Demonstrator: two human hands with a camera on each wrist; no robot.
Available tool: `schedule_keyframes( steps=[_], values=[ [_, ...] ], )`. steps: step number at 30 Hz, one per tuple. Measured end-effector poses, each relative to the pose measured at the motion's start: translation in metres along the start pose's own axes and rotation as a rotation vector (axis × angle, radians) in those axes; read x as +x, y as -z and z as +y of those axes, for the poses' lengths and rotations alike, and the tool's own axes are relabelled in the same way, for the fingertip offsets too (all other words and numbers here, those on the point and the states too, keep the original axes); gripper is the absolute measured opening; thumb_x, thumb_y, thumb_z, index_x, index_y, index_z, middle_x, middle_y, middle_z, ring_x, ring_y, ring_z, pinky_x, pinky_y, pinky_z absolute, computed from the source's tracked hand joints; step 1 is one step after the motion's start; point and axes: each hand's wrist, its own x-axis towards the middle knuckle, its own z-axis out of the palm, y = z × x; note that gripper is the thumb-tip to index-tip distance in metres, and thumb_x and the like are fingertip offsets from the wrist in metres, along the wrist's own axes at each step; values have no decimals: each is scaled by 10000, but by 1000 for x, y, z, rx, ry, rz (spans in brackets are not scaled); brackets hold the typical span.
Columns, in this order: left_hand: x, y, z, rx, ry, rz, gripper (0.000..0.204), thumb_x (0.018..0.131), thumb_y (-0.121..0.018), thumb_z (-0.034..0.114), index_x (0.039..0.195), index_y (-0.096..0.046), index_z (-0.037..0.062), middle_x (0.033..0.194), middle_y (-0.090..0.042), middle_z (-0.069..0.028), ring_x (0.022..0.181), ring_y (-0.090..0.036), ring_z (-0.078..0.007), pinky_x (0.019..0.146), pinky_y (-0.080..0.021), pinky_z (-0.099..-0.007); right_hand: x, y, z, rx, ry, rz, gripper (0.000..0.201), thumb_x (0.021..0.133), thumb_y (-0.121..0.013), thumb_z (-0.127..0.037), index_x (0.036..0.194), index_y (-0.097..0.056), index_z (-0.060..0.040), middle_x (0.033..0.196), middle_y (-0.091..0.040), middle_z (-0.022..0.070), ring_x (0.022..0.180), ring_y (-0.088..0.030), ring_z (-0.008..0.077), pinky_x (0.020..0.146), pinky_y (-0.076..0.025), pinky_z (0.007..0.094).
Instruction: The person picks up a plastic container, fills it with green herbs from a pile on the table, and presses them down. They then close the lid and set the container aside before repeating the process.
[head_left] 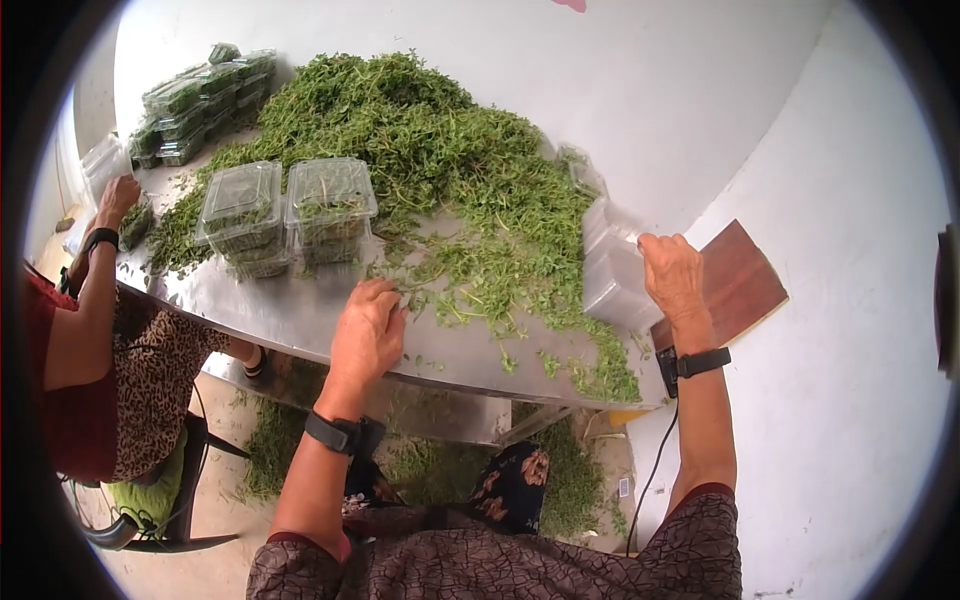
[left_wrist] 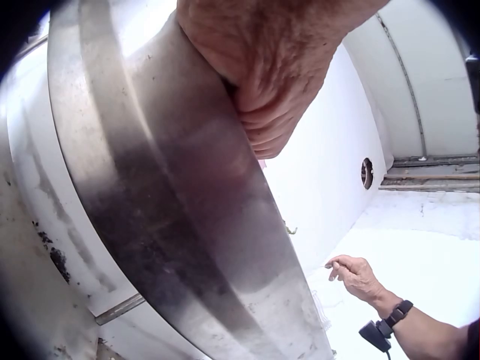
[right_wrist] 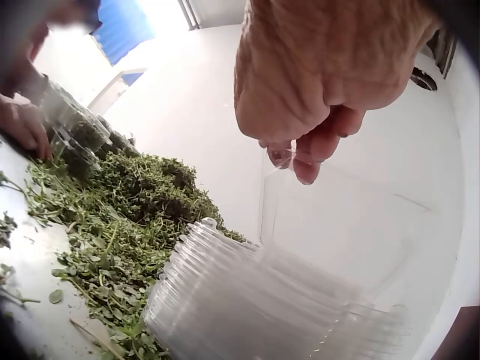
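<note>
My right hand point(head_left: 672, 275) pinches the edge of a clear plastic container at the stack of empty containers point(head_left: 612, 270) on the table's right end. In the right wrist view the fingers point(right_wrist: 306, 154) hold a thin clear edge above the nested stack point(right_wrist: 247, 300). My left hand point(head_left: 368, 335) rests at the table's front edge, its fingers loosely bent and holding nothing; the left wrist view shows it point(left_wrist: 262, 75) against the metal edge point(left_wrist: 187, 150). Behind it stand two stacks of clear boxes point(head_left: 240, 215) with greens inside. A heap of green sprigs point(head_left: 400, 130) spreads over the table.
Several filled boxes point(head_left: 195, 100) are stacked at the back left. Another person's hand point(head_left: 120, 195) is at the table's left end. A reddish-brown board point(head_left: 735, 285) stands by the wall at the right. More greens point(head_left: 275, 445) lie beneath the table.
</note>
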Motion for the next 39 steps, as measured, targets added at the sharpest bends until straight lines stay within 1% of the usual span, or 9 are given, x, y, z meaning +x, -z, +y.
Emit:
schedule_keyframes(
  steps=[6, 8, 11, 21, 24, 30, 36, 38, 39],
  values=[
    [0, -1, -2, 32, -9, -14, 119, 769, -610, 46, 845, -627, -44, 1047, -626, -183, 1086, -542, -367, 1035, -365, -477, -2, -6, 1, -1, -57, -27, 32, 816, -598, -98, 820, -580, -73, 644, -576, 128, 631, -593, 318, 561, -468, 427],
    [1, 0, -2, 32, -10, -18, 121, 768, -610, 47, 845, -627, -45, 1047, -626, -182, 1087, -543, -365, 1037, -362, -480, -5, -11, 1, 86, -184, 13, 31, 843, -572, -97, 852, -590, -73, 664, -603, 139, 622, -611, 338, 553, -470, 438],
    [0, -1, -2, 29, -13, -14, 123, 767, -609, 46, 845, -626, -48, 1046, -627, -182, 1087, -543, -362, 1040, -358, -483, -5, -13, 6, 95, -225, -18, 63, 866, -547, -102, 882, -598, -69, 679, -618, 154, 625, -617, 348, 552, -470, 443],
    [0, -1, -2, 25, 5, -12, 128, 764, -613, 46, 849, -631, -49, 1039, -628, -182, 1081, -547, -359, 1047, -353, -478, 21, -11, 11, -60, -259, 82, 84, 872, -562, -137, 895, -608, -71, 666, -597, 155, 601, -598, 351, 552, -468, 448],
    [0, -1, -3, 18, 9, -14, 131, 765, -616, 49, 852, -634, -47, 1041, -628, -179, 1080, -547, -358, 1047, -354, -478, 28, -2, 11, -109, -270, 75, 80, 873, -565, -139, 915, -607, -84, 695, -594, 150, 622, -601, 341, 563, -471, 447],
    [1, -1, -2, 31, 13, -10, 130, 768, -618, 51, 853, -638, -45, 1035, -628, -178, 1081, -548, -354, 1051, -352, -478, 42, 22, 6, -177, -326, 217, 98, 876, -576, -144, 958, -604, -99, 796, -609, 119, 719, -613, 309, 600, -483, 436],
    [0, 0, -3, 51, 4, -20, 185, 769, -620, 39, 932, -625, -49, 1108, -601, -212, 1133, -522, -390, 1061, -342, -484, 29, 43, -24, 21, -328, 443, 161, 887, -559, -86, 1039, -609, -69, 895, -643, 121, 782, -642, 285, 651, -511, 383],
    [0, 0, -3, 76, 3, -20, 199, 769, -626, 47, 945, -622, -44, 1134, -589, -212, 1153, -506, -395, 1065, -337, -481, 18, 46, -48, 351, -532, 455, 192, 911, -514, -54, 1081, -600, -26, 942, -645, 145, 798, -657, 254, 660, -514, 334],
    [0, 0, -4, 94, -7, -18, 213, 769, -633, 55, 959, -620, -40, 1160, -576, -212, 1174, -490, -400, 1068, -333, -477, 12, 45, -63, 369, -538, 449, 192, 911, -514, -54, 1081, -600, -26, 942, -645, 145, 798, -657, 254, 660, -514, 334]
  ],
)
